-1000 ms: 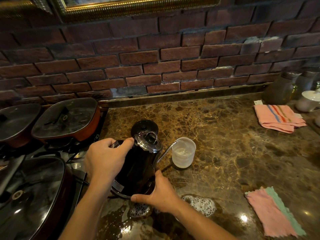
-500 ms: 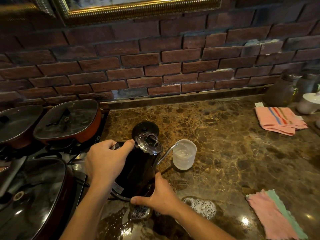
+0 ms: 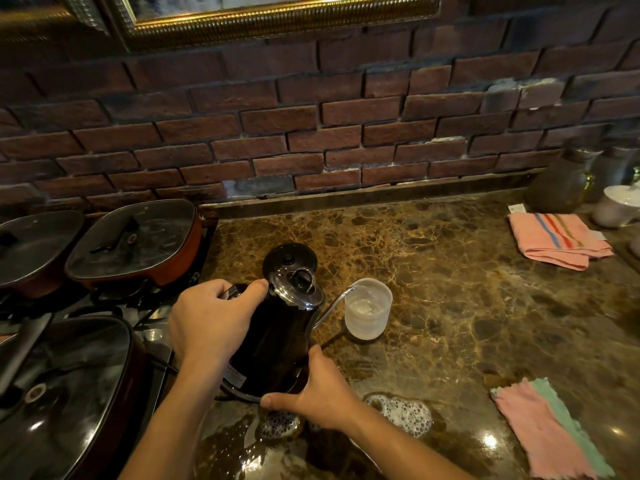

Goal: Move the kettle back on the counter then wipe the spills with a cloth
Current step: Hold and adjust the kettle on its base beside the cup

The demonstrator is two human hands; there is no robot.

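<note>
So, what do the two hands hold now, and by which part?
Both hold the black kettle: the left hand grips its handle, the right hand holds its base.

- The scene is dim and warm-toned, with its corners falling darkest.
- Small bright glare spots sit on the wet bench (image 3: 450, 271) at the lower right and on the glass pan lid (image 3: 62, 393) at lower left.
- The brick wall (image 3: 311, 133) bows from wide-angle distortion.
- The jars (image 3: 561, 181) at the far right look soft and blurred.
</note>
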